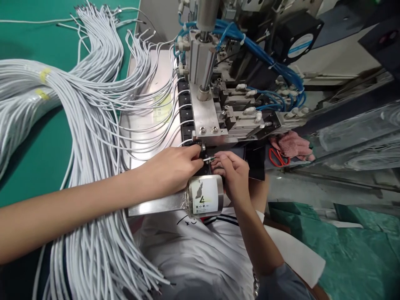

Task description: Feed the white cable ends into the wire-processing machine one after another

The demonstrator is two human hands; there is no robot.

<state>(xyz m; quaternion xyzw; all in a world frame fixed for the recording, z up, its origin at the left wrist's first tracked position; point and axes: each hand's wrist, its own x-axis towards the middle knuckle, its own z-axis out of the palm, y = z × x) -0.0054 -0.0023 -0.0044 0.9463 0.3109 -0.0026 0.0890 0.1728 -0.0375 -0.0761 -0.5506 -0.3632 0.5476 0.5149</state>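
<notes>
My left hand [173, 168] reaches in from the left with its fingers pinched on the end of a white cable [208, 158] at the front of the machine's black fixture row [187, 114]. My right hand [233, 171] meets it from the right, its fingertips closed on the same cable tip. Both hands sit just below the metal press head [206, 114]. Several white cables lie in the fixture slots and trail off to the left. A metal block with a white label [206, 196] sits right under my hands.
A big bundle of white cables [87, 137] spreads over the green mat [34, 158] and across my lap. Blue air hoses [250, 46] and a black fan [298, 37] crowd the machine's top. A pink rag [295, 146] and red-handled scissors [276, 157] lie to the right.
</notes>
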